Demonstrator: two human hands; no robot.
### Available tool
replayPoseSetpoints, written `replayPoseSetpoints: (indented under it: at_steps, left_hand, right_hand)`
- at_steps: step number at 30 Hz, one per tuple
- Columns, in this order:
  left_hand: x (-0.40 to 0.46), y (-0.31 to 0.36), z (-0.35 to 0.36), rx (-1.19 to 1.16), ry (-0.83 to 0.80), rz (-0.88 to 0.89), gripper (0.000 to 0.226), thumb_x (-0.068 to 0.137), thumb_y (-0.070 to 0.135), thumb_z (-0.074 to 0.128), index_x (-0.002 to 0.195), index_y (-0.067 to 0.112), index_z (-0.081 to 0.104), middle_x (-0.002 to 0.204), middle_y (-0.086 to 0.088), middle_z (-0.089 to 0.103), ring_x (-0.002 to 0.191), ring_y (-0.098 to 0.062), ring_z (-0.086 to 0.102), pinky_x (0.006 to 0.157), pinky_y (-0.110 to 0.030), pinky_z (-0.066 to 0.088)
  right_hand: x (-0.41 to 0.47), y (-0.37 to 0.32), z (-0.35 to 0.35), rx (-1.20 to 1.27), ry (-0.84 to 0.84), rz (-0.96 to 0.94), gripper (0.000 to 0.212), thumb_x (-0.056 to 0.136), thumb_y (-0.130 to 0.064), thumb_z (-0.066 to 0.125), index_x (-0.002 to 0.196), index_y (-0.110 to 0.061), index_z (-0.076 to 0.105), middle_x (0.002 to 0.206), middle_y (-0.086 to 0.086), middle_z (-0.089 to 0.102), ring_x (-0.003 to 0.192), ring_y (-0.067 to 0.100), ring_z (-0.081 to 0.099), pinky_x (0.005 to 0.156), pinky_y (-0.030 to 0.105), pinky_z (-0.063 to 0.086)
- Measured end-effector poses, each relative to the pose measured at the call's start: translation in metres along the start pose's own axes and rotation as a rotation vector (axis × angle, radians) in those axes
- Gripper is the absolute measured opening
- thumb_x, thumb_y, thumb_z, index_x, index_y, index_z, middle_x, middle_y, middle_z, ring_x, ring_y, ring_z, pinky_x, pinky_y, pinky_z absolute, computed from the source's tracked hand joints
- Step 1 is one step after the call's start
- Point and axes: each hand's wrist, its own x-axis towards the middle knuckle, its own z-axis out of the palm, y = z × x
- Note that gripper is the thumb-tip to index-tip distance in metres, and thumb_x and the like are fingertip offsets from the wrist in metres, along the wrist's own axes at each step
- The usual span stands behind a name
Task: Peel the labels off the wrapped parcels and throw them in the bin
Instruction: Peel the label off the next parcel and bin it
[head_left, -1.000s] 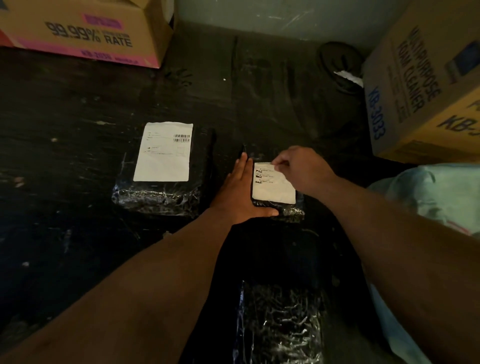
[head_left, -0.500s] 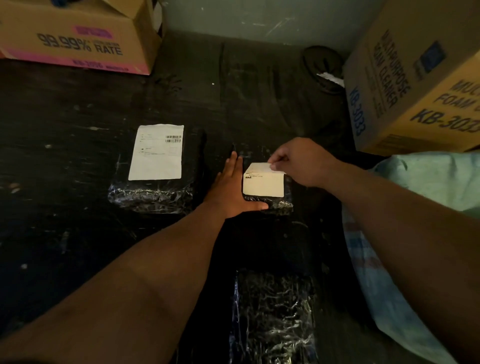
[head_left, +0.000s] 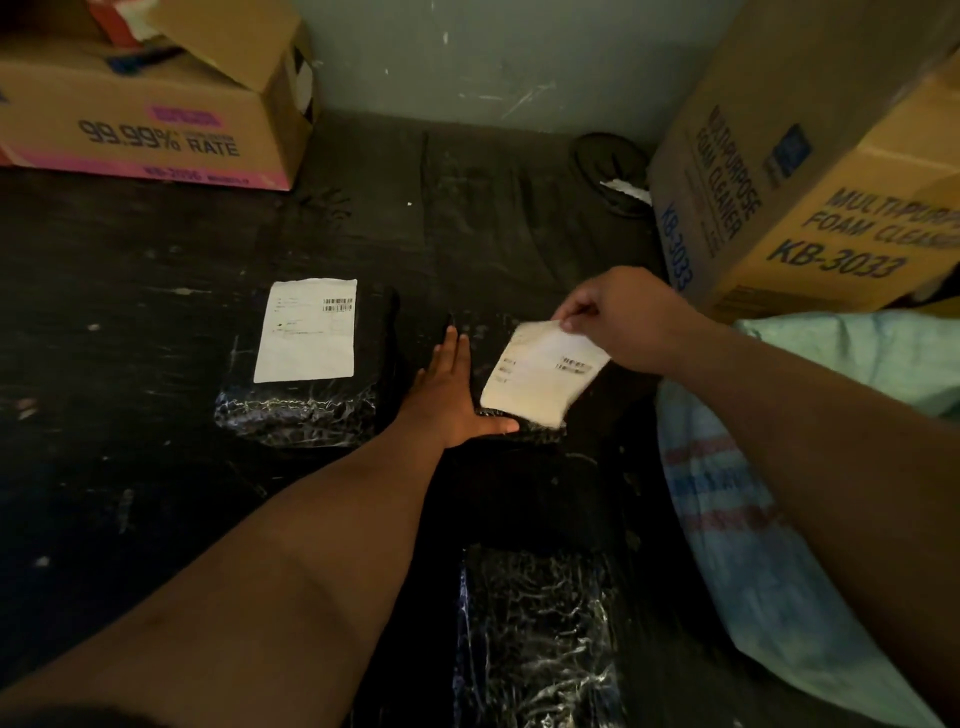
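Note:
My right hand (head_left: 618, 317) pinches the top edge of a white label (head_left: 540, 371) and holds it lifted, mostly peeled off a small black wrapped parcel (head_left: 524, 428) that the label largely hides. My left hand (head_left: 452, 392) lies flat with fingers spread against that parcel's left side, its thumb along the near edge. A larger black wrapped parcel (head_left: 306, 410) to the left still carries its white label (head_left: 309, 330). A third wrapped parcel (head_left: 535, 634) without a label lies close to me at the bottom.
The parcels lie on a dark scuffed floor (head_left: 130, 467). A cardboard box (head_left: 150, 119) stands at the back left and a foam cleaner box (head_left: 810, 171) at the back right. A pale woven sack (head_left: 753, 545) lies on the right. A dark round object (head_left: 613, 166) sits by the wall.
My right hand has pulled the label up and to the right, off most of the small parcel. My left hand has stayed pressed beside the parcel.

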Motion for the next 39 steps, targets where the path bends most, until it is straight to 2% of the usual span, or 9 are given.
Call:
replayPoseSetpoints:
  at_steps: [4,9,13,16,22,26,30,34,39]
  left_hand:
    - [-0.002,0.005,-0.002,0.068,-0.009,-0.026,0.149,0.062,0.079,0.074,0.157,0.018,-0.023,0.161,0.004,-0.036,0.154,-0.021,-0.016,0.122,-0.051,0.001]
    - [-0.004,0.023,-0.015,0.293,-0.059,-0.069,0.146,0.065,0.087,0.065,0.157,0.011,-0.019,0.166,-0.010,-0.024,0.154,-0.028,-0.013,0.123,-0.055,0.005]
    - [-0.012,0.053,-0.019,0.399,-0.002,-0.012,0.131,0.074,0.087,0.054,0.160,0.010,-0.007,0.168,-0.016,-0.010,0.155,-0.032,-0.008,0.123,-0.056,0.006]
    - [-0.021,0.101,-0.015,0.310,0.062,0.084,0.114,0.082,0.086,0.042,0.161,0.015,0.000,0.169,-0.014,0.001,0.155,-0.031,0.006,0.123,-0.053,0.013]
    - [-0.050,0.230,0.016,0.143,0.230,0.338,0.089,0.093,0.075,0.036,0.161,0.020,0.016,0.167,-0.012,0.014,0.149,-0.032,0.024,0.116,-0.050,0.027]
    - [-0.071,0.298,0.045,0.079,0.272,0.434,0.086,0.096,0.067,0.043,0.160,0.016,0.018,0.168,-0.013,0.008,0.154,-0.030,0.010,0.120,-0.050,0.022]
    - [-0.078,0.336,0.076,-0.022,0.196,0.276,0.093,0.095,0.071,0.036,0.162,0.015,0.004,0.168,-0.015,-0.013,0.155,-0.027,-0.012,0.124,-0.046,0.003]
    - [-0.076,0.340,0.093,0.022,0.231,0.230,0.093,0.096,0.069,0.035,0.161,0.009,0.004,0.167,-0.019,-0.010,0.154,-0.027,-0.016,0.125,-0.045,-0.001]
    - [-0.076,0.334,0.091,0.048,0.250,0.228,0.088,0.099,0.064,0.035,0.161,0.009,0.004,0.168,-0.015,-0.011,0.153,-0.024,-0.018,0.125,-0.043,-0.001]
  right_hand:
    - [-0.010,0.007,-0.034,-0.059,0.089,-0.008,0.018,0.095,-0.021,0.061,0.107,-0.021,0.074,0.096,-0.003,0.068,0.080,0.006,0.056,0.064,0.020,0.038]
    - [-0.035,0.016,-0.068,-0.147,0.149,-0.046,0.024,0.095,-0.021,0.060,0.115,-0.018,0.073,0.115,0.002,0.072,0.097,0.011,0.059,0.076,0.016,0.031]
    - [-0.067,0.037,-0.091,-0.185,0.208,-0.001,0.030,0.096,-0.021,0.058,0.124,-0.017,0.068,0.126,0.004,0.067,0.114,0.021,0.060,0.080,0.018,0.030]
    - [-0.099,0.064,-0.105,-0.176,0.257,0.085,0.031,0.095,-0.025,0.061,0.124,-0.017,0.068,0.120,0.010,0.070,0.110,0.027,0.062,0.077,0.022,0.034]
    - [-0.171,0.133,-0.132,-0.234,0.233,0.216,0.015,0.090,-0.021,0.066,0.096,-0.011,0.076,0.099,0.011,0.073,0.093,0.028,0.063,0.071,0.027,0.037]
    - [-0.227,0.176,-0.149,-0.236,0.270,0.300,0.017,0.091,-0.017,0.066,0.102,-0.010,0.077,0.102,0.013,0.073,0.095,0.028,0.065,0.069,0.023,0.034]
    - [-0.279,0.211,-0.159,-0.370,0.198,0.358,0.029,0.098,-0.018,0.055,0.124,-0.018,0.068,0.126,0.006,0.067,0.117,0.026,0.059,0.088,0.028,0.041]
    - [-0.310,0.239,-0.164,-0.395,0.212,0.431,0.026,0.096,-0.017,0.056,0.117,-0.023,0.071,0.119,0.003,0.068,0.107,0.024,0.063,0.084,0.033,0.050]
    - [-0.323,0.262,-0.166,-0.388,0.204,0.458,0.024,0.097,-0.019,0.056,0.116,-0.023,0.071,0.111,-0.001,0.069,0.099,0.018,0.063,0.080,0.028,0.049]
